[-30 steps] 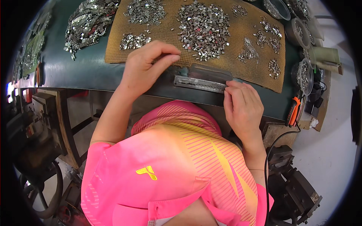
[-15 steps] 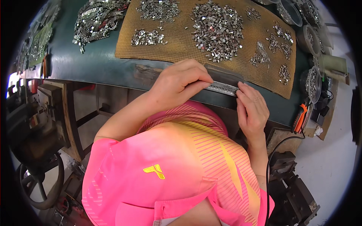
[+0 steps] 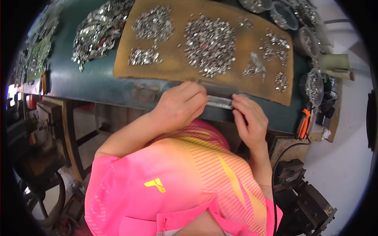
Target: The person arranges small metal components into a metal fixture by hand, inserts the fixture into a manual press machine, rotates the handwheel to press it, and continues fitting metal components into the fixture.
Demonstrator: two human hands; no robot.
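Left hand: the left hand [image 3: 182, 105] lies palm down at the near edge of the workbench [image 3: 98, 84], forearm rising from the lower left across the pink shirt [image 3: 177, 181]; fingers are loosely curled and laid together, their tips resting on the left end of the metal strip [image 3: 219, 102].
Left grasp: fingers press down on the strip's end; whether the thumb pinches it from beneath I cannot tell.
Right hand: the right hand [image 3: 249, 120] comes up from the lower right, wrist bent, fingers half closed and pointing to the left; its fingertips meet the strip's right end.
Right grasp: touching or lightly nipping the strip, not wide open; the hold itself is hidden.
Metal strip: a narrow, silvery, ridged bar lying along the near edge of the workbench, just in front of the near edge of the brown mat [image 3: 232, 63], between the two hands.
Brown mat: spread over the middle of the workbench, carrying several heaps of small shiny metal parts [image 3: 210, 45].
Left end of bench: a larger loose pile of metal pieces [image 3: 98, 33] on the green surface.
Far right corner: round containers [image 3: 313, 84] of parts.
Right edge: an orange-handled tool [image 3: 304, 122].
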